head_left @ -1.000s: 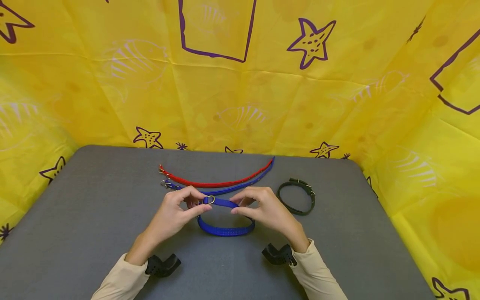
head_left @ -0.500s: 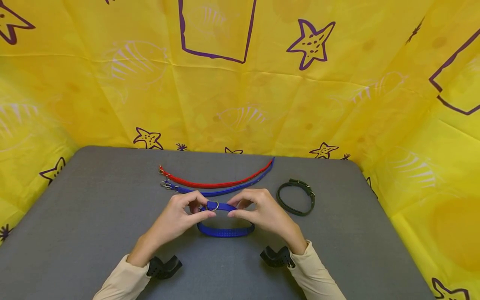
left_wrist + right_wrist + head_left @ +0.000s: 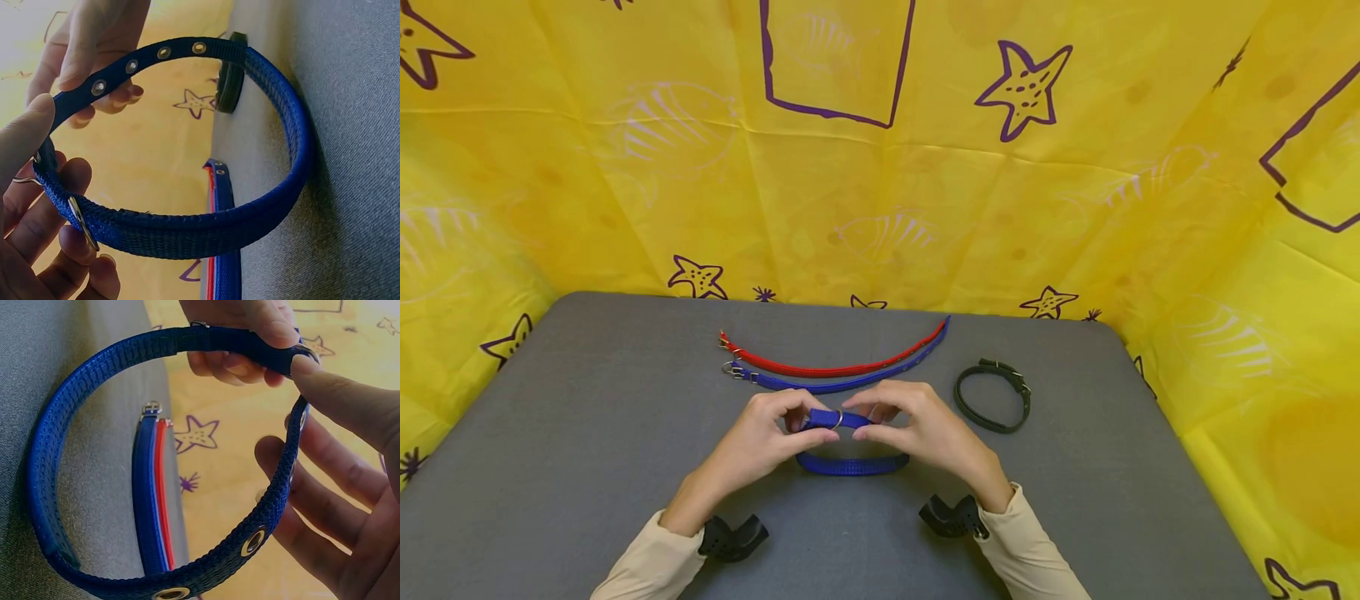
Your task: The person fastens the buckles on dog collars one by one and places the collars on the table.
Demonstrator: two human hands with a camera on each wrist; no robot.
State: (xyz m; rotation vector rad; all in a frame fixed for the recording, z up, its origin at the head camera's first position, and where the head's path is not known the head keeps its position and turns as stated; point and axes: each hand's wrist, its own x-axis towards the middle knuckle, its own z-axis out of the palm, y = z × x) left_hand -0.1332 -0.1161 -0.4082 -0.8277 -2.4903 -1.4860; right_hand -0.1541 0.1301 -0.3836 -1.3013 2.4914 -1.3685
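A blue dog collar [image 3: 853,466] is bent into a loop, its lower curve close to the table. The left hand [image 3: 775,432] pinches its buckle end between thumb and fingers. A metal ring [image 3: 839,419] stands on the strap between the two hands. The right hand [image 3: 917,423] pinches the strap near this ring. In the left wrist view, metal eyelets [image 3: 132,66] line the strap that runs to the right hand. The right wrist view shows the right thumb [image 3: 337,387] at the ring, with the other fingers behind the strap. Fingers mostly hide the buckle.
Behind the hands, a red collar [image 3: 827,372] and a second blue collar [image 3: 827,387] lie stretched side by side on the grey table [image 3: 587,417]. A dark green collar [image 3: 961,398], closed in a loop, lies right of the right hand. Yellow patterned cloth [image 3: 880,183] surrounds the table.
The ring on the held collar has shifted right, and more doubled strap shows left of it. Both hands have come slightly closer together and lower in the view. The other collars stay put.
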